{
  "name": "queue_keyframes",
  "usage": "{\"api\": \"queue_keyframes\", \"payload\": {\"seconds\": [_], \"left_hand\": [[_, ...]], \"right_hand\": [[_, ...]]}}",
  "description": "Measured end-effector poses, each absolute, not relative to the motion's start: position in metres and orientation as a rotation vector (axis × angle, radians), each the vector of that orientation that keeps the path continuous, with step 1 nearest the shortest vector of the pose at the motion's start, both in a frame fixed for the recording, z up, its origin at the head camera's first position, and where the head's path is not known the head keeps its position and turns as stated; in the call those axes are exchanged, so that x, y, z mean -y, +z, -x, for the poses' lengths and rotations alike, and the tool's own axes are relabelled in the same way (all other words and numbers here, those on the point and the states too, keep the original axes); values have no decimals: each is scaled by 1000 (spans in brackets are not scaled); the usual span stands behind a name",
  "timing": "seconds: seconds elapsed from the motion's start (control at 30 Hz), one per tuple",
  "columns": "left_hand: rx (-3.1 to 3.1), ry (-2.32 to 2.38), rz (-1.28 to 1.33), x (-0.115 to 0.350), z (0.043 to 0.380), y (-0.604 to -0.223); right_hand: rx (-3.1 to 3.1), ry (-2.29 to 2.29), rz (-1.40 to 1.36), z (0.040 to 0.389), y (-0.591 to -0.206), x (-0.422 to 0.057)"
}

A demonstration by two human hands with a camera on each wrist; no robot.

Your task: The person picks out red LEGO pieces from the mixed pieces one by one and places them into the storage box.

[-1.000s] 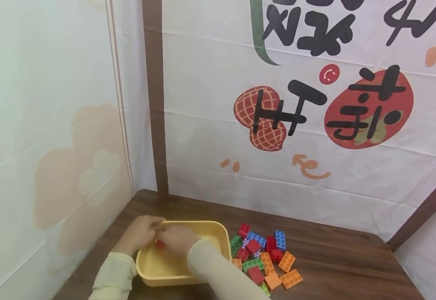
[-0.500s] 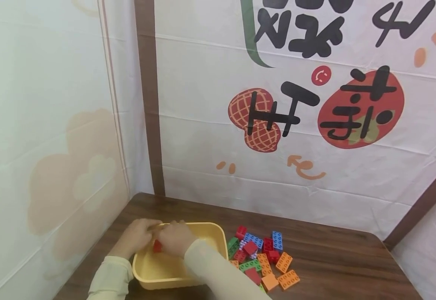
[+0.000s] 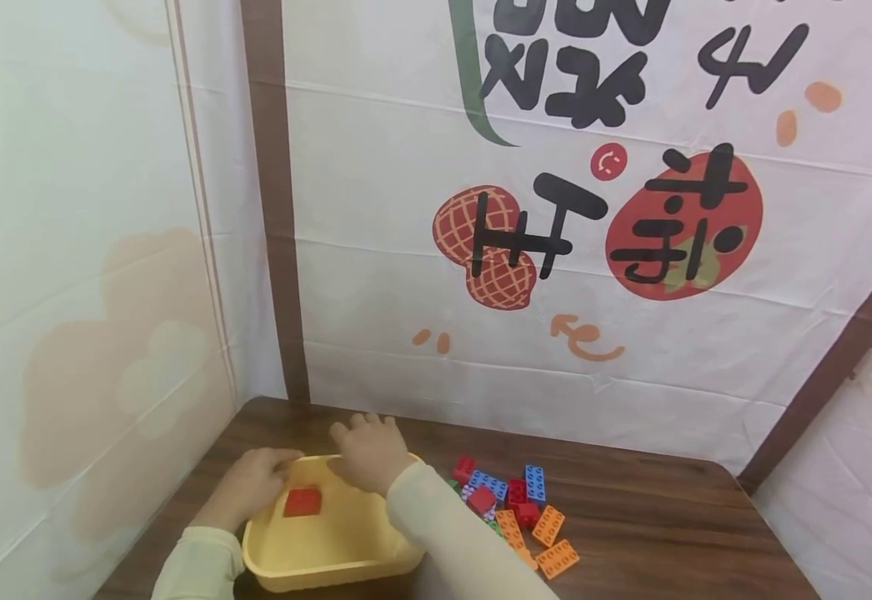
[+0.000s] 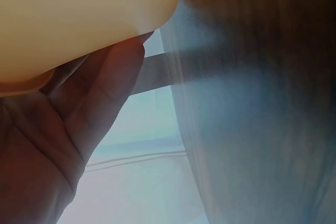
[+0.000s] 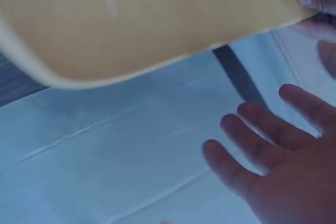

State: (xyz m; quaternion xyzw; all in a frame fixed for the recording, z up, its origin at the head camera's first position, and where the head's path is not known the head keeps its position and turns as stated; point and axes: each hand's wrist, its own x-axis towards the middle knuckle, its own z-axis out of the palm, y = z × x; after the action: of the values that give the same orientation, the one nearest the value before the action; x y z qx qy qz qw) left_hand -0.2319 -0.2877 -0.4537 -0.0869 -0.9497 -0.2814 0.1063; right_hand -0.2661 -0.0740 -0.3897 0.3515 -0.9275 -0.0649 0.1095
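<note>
A yellow plastic bin (image 3: 346, 533) stands on the table at the lower middle of the head view. My left hand (image 3: 252, 483) grips its far left rim, thumb inside and fingers along the outer wall; the left wrist view has these fingers (image 4: 107, 90) under the bin's side. Inside the bin, near that hand, lies a red toy building block (image 3: 303, 502). Over the far rim is my right hand (image 3: 371, 450), holding nothing. Its fingers (image 5: 252, 135) are spread and apart from the bin in the right wrist view.
Several loose building blocks lie right of the bin, among them orange (image 3: 558, 558), blue (image 3: 534, 483) and red (image 3: 483, 500) ones. The brown wooden table (image 3: 654, 517) meets a printed white cloth wall (image 3: 376, 275) behind and another cloth (image 3: 91, 275) at left.
My right hand has let go and moved from the bin's far left corner rightward to above the far rim, its fingers spreading. The red block now shows fully. The head view has shifted right.
</note>
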Motion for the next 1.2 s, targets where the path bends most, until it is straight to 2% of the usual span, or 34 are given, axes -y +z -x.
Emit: {"api": "queue_keyframes", "payload": {"seconds": [0.4,0.93,1.2], "left_hand": [[2811,-821,228,292,229,-455],[2821,-803,230,291,234,-454],[2834,-824,230,288,234,-455]], "right_hand": [[2869,51,-1004,282,-386,32],[2988,336,-852,300,-386,-52],[2977,317,-815,307,-394,-91]]}}
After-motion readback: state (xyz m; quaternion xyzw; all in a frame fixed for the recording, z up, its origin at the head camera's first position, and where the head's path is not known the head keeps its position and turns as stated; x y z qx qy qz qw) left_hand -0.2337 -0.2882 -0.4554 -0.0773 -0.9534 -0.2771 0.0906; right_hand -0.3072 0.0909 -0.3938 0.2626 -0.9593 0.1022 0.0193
